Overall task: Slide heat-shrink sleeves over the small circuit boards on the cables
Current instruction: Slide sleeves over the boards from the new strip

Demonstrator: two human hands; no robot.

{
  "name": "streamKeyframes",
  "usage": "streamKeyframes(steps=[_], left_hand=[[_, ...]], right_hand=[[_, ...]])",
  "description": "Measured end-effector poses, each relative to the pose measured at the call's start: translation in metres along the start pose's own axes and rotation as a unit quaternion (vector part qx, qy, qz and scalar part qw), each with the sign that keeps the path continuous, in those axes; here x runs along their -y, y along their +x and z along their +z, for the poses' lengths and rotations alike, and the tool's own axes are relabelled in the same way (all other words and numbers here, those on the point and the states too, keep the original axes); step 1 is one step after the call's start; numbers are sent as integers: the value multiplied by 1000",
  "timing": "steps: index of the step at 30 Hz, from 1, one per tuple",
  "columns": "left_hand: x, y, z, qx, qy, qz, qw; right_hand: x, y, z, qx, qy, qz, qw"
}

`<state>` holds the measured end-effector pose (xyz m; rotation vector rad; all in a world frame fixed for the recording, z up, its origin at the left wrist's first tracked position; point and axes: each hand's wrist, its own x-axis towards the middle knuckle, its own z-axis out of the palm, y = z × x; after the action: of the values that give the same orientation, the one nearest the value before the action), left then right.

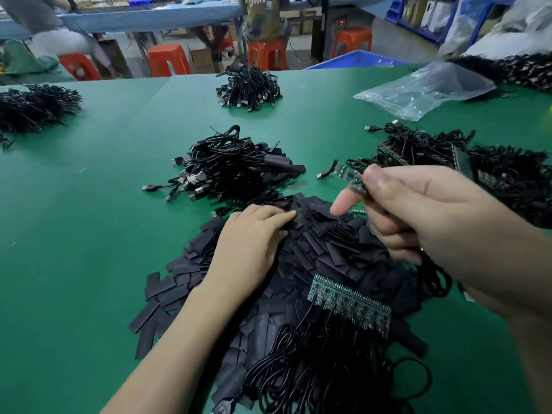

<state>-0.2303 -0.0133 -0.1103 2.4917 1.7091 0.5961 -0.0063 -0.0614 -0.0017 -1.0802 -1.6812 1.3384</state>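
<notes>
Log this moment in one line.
left hand: rests on heat-shrink sleeve pile | right hand: pinches small circuit board, cable dangling | sleeve: not yet on board

Right hand [418, 210] comes through blurred on my feed, and the small circuit board [350, 176] in its grip is too soft for me to read any parts on it. The cable [433, 277] drops behind that palm, its upper run hidden. Left hand [251, 243] lies over the heat-shrink sleeves [316, 246], covering whatever sits beneath it. Bottom edge cuts off the coiled cables [313, 383]. Left edge clips a cable heap [33, 107]. The far-right heap [507, 67] is blurred and cropped.
</notes>
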Motion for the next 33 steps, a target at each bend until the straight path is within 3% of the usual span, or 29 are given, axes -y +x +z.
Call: streamKeyframes(steps=[6, 17, 21, 23, 25, 28, 30, 33], left_hand=[[-3, -1, -5, -38, -9, -3, 999], [21, 2, -23, 70, -44, 86, 993], [17, 0, -30, 7, -116, 84, 990], [10, 0, -39, -14, -197, 55, 979], [2, -2, -51, 14, -274, 41, 961], [-13, -7, -66, 39, -389, 67, 918], [-21, -9, -73, 35, -454, 77, 887], [-30, -11, -79, 41, -491, 83, 866]], right_hand=[[-2, 1, 6, 22, -131, 37, 991], [2, -1, 10, 12, -209, 31, 977], [0, 0, 12, 0, -223, 40, 974], [-3, 1, 11, -11, -242, 31, 970], [-6, 3, 11, -38, -265, 13, 963], [-9, 5, 12, -72, -250, 1, 965], [-10, 5, 12, -70, -235, -4, 969], [-7, 4, 14, -40, -169, -17, 985]])
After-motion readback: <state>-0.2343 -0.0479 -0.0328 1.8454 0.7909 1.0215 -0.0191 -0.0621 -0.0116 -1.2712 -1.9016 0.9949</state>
